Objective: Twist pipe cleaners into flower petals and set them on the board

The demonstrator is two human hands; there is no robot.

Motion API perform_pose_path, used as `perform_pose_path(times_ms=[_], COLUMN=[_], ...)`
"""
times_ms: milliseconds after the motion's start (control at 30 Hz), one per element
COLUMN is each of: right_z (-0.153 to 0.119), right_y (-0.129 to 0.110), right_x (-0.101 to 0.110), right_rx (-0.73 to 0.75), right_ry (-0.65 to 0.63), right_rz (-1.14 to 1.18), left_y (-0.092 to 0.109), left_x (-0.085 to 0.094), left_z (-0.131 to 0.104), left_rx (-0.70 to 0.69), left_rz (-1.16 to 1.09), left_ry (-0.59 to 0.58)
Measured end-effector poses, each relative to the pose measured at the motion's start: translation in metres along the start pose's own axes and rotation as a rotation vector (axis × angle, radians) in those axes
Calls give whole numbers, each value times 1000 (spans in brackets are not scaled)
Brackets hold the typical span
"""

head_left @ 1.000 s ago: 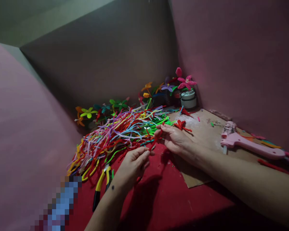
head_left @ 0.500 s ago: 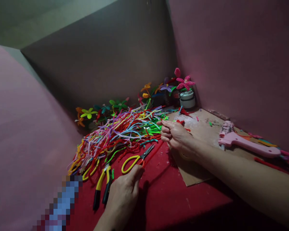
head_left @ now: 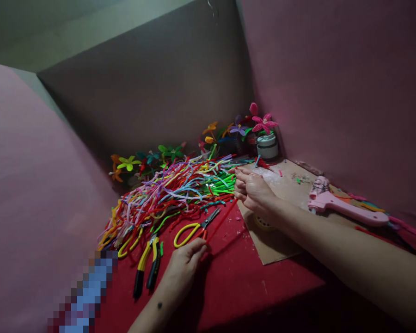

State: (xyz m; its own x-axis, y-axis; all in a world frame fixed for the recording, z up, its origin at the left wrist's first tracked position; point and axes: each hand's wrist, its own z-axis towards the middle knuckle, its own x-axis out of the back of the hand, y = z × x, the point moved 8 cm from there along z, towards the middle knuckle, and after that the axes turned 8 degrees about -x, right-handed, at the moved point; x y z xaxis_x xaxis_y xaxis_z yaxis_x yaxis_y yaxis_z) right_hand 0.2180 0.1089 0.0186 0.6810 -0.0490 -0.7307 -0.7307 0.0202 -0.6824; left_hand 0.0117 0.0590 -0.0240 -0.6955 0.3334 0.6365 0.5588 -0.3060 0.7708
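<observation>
A red pipe cleaner (head_left: pixel 222 220) runs slantwise between my two hands above the red cloth. My left hand (head_left: pixel 190 259) pinches its lower end, fingers closed. Higher up and to the right, my right hand (head_left: pixel 251 187) is closed around its other end. Just beyond my left hand lie yellow-handled scissors (head_left: pixel 189 234) with dark blades pointing to the upper right. Pliers (head_left: pixel 147 266) with yellow and black grips rest left of the scissors. A heap of many-coloured pipe cleaners (head_left: pixel 166 189) spreads behind the tools and reaches close to my right hand.
A pink glue gun (head_left: pixel 346 208) lies on a cardboard sheet (head_left: pixel 277 252) at the right. Pipe-cleaner flowers (head_left: pixel 127 163) line the back, and a pink flower (head_left: pixel 264 123) stands by a pale pot (head_left: pixel 267 147). Pink panels (head_left: pixel 350 92) rise on both sides.
My left hand has turned slightly and moved a little down and left. My right hand has shifted slightly, still closed. The red pipe cleaner stays stretched between them; the view has tilted a little.
</observation>
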Motion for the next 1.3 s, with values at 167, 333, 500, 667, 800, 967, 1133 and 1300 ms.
perform_pose_path(times_ms=[167, 333, 500, 667, 800, 967, 1133, 1300], right_z=[1, 10, 18, 19, 17, 12, 5, 2], right_y=[-10, -22, -20, -11, 8, 23, 27, 35], right_x=[5, 14, 29, 26, 15, 6, -1, -8], right_rx=[-65, -65, -89, -104, -151, -181, -199, -205], right_ry=[35, 22, 87, 106, 39, -76, -81, -150], right_rz=[173, 359, 482, 547, 464, 327, 268, 291], left_y=[10, 22, 22, 35, 49, 61, 52, 46], left_x=[-15, -23, 16, 61, 57, 54, 58, 31], left_z=[-5, -14, -14, -15, -5, 4, 23, 44], left_rx=[114, 90, 89, -64, -124, -174, -191, -108], left_rz=[-182, -243, -324, -269, -193, -168, -672, -997], left_ry=[-75, -63, 200, 531, 543, 525, 529, 465])
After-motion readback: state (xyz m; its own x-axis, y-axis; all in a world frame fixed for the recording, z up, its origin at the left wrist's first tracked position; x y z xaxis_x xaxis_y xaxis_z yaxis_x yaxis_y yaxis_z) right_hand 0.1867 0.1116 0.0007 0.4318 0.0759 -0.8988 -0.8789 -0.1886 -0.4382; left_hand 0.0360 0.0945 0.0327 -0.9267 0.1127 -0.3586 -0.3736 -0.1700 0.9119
